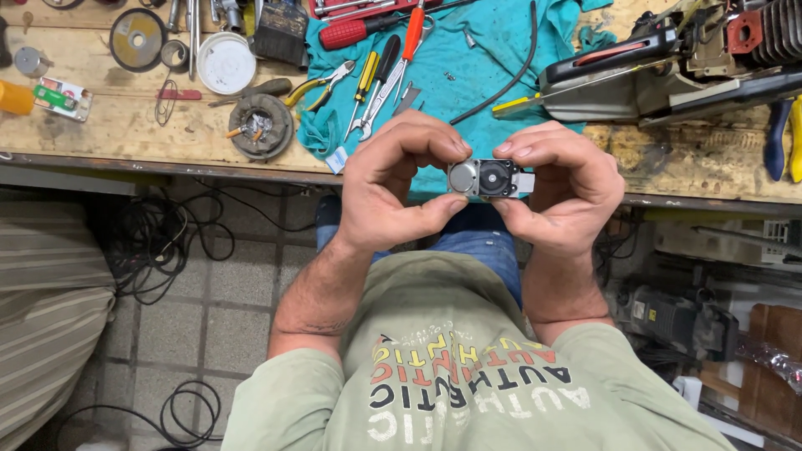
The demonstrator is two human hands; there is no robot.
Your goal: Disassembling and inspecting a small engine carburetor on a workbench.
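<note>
Between both hands, just in front of the bench edge, sits a small grey metal part (pixel 489 178) with two round faces side by side, one pale and one dark. It is held above the person's lap, over the hem of the teal cloth (pixel 468 79) that hangs off the bench (pixel 100 125).

The left hand (pixel 393 188) pinches the part from its pale end: forefinger curled over the top, thumb pressed underneath. The right hand (pixel 560 184) grips the other end the same way, forefinger on top and thumb below, so the two hands nearly meet above the part. Both are closed on it; neither hand is free.

Just beyond the hands, on the cloth, lie several tools: a wrench (pixel 376 104), a yellow-handled screwdriver (pixel 365 79), a black-handled one (pixel 386 60), a red-handled one (pixel 359 32) and pliers (pixel 322 86) with yellow grips at the cloth's left edge. A black hose (pixel 510 71) curves across the cloth to the right.

Farther right rests a partly stripped chainsaw (pixel 668 63) with an orange and black handle. Left of the cloth stand a round ashtray (pixel 261 125), a white lid (pixel 225 63) and a grinding disc (pixel 138 38). Black cables (pixel 167 242) trail over the tiled floor below the bench.
</note>
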